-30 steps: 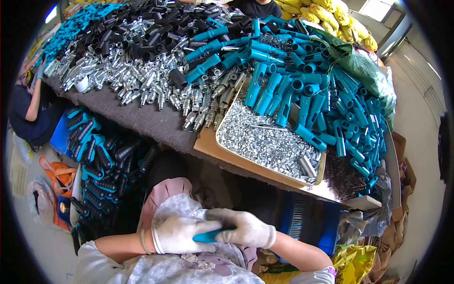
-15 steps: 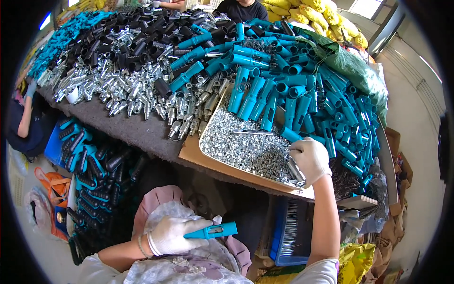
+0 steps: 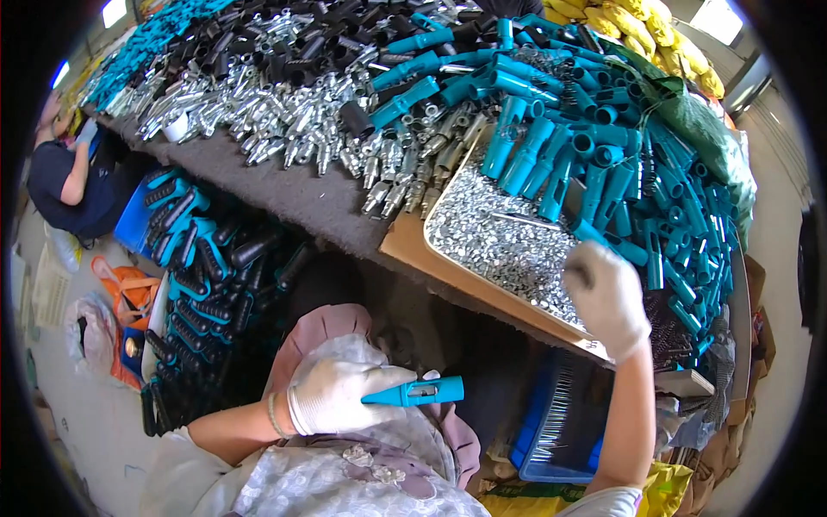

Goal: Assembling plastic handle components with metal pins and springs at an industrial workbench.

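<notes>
Lower centre: left hand (image 3: 340, 398) grips teal slotted tube (image 3: 413, 395); best held steady, slot (image 3: 424, 390) uncovered. Right of centre: right hand (image 3: 606, 297) curled over metal-parts tray (image 3: 426, 233); cannot tell if holding anything.

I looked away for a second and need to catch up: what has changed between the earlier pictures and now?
The right hand has let go of the teal tube and moved forward and right to the right end of the tray of small metal pieces; whether it holds anything is hidden. The left hand still grips the tube in front of the body; the tray stayed put.
</notes>
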`<state>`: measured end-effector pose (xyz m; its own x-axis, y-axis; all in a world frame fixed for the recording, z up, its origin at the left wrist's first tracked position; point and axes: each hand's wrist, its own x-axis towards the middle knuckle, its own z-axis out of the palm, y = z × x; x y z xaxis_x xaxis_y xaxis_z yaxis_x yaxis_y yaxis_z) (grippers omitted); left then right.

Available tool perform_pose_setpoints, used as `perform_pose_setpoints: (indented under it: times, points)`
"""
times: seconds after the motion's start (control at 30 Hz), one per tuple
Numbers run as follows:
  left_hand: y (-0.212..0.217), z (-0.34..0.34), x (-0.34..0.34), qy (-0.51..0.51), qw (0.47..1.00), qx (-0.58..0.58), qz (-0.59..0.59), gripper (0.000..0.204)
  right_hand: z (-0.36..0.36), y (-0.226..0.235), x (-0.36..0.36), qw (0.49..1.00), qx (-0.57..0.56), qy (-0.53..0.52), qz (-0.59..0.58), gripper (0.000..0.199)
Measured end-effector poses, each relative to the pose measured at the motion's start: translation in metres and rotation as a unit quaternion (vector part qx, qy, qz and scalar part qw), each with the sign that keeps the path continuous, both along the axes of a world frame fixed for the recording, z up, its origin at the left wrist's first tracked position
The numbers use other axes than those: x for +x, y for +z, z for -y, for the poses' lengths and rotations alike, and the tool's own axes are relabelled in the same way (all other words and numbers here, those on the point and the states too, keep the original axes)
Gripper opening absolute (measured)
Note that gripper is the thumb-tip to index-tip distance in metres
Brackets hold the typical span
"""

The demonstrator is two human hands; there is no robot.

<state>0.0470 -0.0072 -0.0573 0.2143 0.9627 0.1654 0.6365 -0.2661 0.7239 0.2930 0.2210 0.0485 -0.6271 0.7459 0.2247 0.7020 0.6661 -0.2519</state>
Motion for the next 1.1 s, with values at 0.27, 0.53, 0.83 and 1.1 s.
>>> perform_pose_setpoints:
  times: [0.27,0.53,0.83,1.1]
  points:
    - [0.000,-0.003,-0.009,-0.007,0.995,0.093,-0.045,0.029,0.095,-0.046,-0.040,0.939,-0.232,0.244,-0.068,0.013]
    - [-0.003,-0.011,-0.014,-0.053,0.996,-0.010,-0.076,0.032,0.100,-0.065,-0.037,0.944,-0.254,0.192,-0.090,0.012]
    - [-0.006,-0.020,-0.010,-0.046,0.996,0.039,-0.060,0.035,0.106,-0.090,-0.041,0.940,-0.138,0.294,-0.103,0.013]
    - [-0.006,-0.014,-0.007,-0.039,0.997,0.022,-0.057,0.034,0.109,-0.085,-0.049,0.926,-0.054,0.373,0.015,0.010]
